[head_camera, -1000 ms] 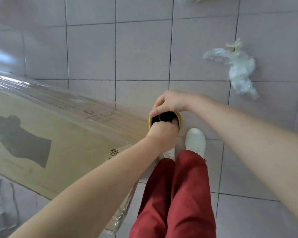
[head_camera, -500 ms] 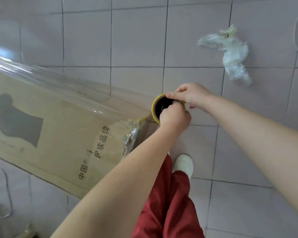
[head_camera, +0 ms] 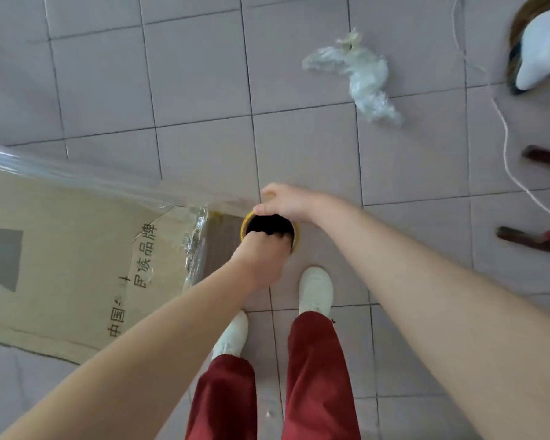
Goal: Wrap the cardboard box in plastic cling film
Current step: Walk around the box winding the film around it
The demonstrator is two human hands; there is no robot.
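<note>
Cling film roll (head_camera: 296, 237) sits in both our grips: left hand (head_camera: 259, 258) fingers curled into its core, right hand (head_camera: 286, 201) clasping its rim. Film (head_camera: 108, 185) stretches leftward over the cardboard box (head_camera: 70, 249) lying on the floor (head_camera: 204, 74).

Cardboard box (head_camera: 61, 249), 9 o'clock: tan, black Chinese characters, grey printed block. Cling film (head_camera: 92, 179) over it: clear, glossy streaks. Film roll (head_camera: 296, 236), centre: yellow rim, black inside. Trousers (head_camera: 315, 376), 6 o'clock: dark red. Shoes (head_camera: 316, 289): white. Floor tiles (head_camera: 204, 74): pale grey, dark grout grid.

On cardboard box (head_camera: 77, 249), blk print: "中国", a few unclear chars, then "民族品牌".
</note>
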